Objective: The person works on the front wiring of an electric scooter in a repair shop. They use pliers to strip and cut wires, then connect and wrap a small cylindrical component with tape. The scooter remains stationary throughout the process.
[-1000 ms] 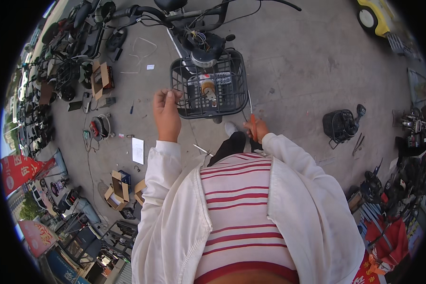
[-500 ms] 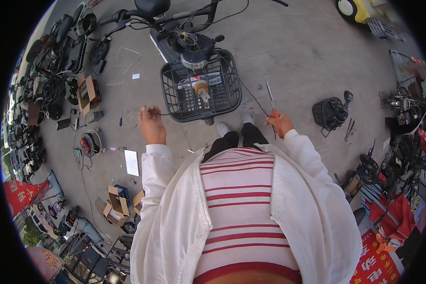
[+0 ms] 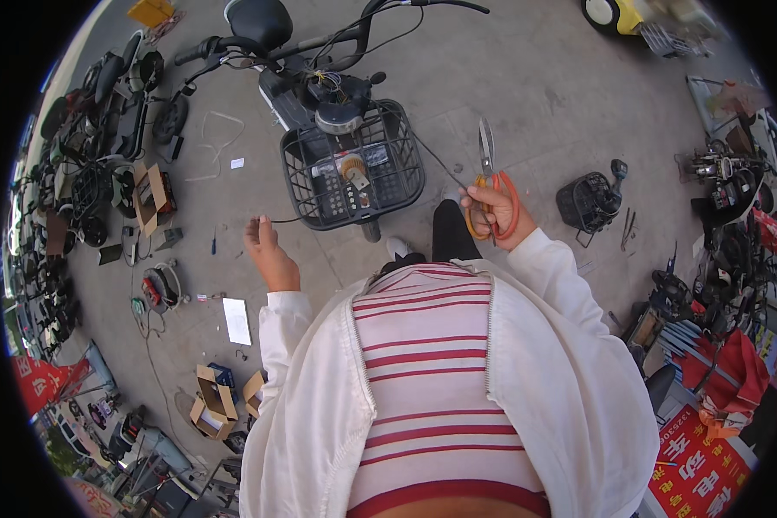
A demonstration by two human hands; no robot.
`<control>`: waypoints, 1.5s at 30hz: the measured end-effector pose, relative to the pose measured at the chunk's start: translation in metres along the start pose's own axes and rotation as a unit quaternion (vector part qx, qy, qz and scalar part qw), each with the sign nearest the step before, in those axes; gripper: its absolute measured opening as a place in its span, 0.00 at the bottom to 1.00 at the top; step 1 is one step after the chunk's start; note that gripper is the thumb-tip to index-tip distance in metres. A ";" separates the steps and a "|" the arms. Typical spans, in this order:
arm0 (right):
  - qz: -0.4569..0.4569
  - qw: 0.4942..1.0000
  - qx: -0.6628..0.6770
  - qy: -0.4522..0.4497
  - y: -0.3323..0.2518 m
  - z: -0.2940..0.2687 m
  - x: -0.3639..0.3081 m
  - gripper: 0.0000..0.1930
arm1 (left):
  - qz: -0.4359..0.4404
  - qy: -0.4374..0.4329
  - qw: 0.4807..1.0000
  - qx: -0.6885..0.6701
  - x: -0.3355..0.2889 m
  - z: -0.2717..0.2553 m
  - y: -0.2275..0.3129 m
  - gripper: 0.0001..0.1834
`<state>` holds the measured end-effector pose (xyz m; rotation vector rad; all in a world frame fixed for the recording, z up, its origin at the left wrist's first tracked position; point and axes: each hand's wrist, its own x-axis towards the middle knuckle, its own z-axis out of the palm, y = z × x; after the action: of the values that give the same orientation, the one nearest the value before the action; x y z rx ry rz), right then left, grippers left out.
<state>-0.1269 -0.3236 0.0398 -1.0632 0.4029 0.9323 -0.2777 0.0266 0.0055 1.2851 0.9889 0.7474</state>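
My left hand pinches one end of a thin black cable, left of a black wire basket on the front of an electric scooter. On the basket's right side, a black cable runs down to my right hand. That hand is closed around orange-handled scissors, blades pointing away from me, with the cable at its fingertips. Whether both cable ends belong to one piece is hidden behind the basket. Inside the basket sits a yellowish-brown roll.
Parked scooters line the left. Open cardboard boxes, a white sheet and a screwdriver lie on the ground. A small black basket holding a power tool stands at right. Scooter parts and red banners fill the lower right.
The scissors have turned in my right hand, so their handles and blades now show broadside. The whole view has shifted slightly. My left hand keeps its pinch on the cable.
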 end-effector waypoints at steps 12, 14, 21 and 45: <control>0.084 0.989 0.103 -0.064 -0.008 0.039 0.010 0.10 | 0.483 -0.523 0.686 0.153 -0.114 0.133 0.089 0.16; 0.067 0.990 0.107 -0.063 -0.011 0.046 0.005 0.11 | 0.523 -0.516 0.665 0.137 -0.116 0.145 0.088 0.15; -0.230 0.907 -0.350 0.046 -0.030 0.028 -0.022 0.23 | 0.157 -0.488 0.858 -0.036 -0.101 0.153 0.070 0.09; -0.249 0.726 -0.639 0.051 -0.023 0.053 -0.039 0.36 | 0.133 -0.402 0.901 0.095 -0.104 0.144 0.068 0.04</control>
<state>-0.1377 -0.2986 0.1043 -2.3414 -0.5805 0.5685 -0.1856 -0.1159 0.0908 1.7174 0.2107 0.2523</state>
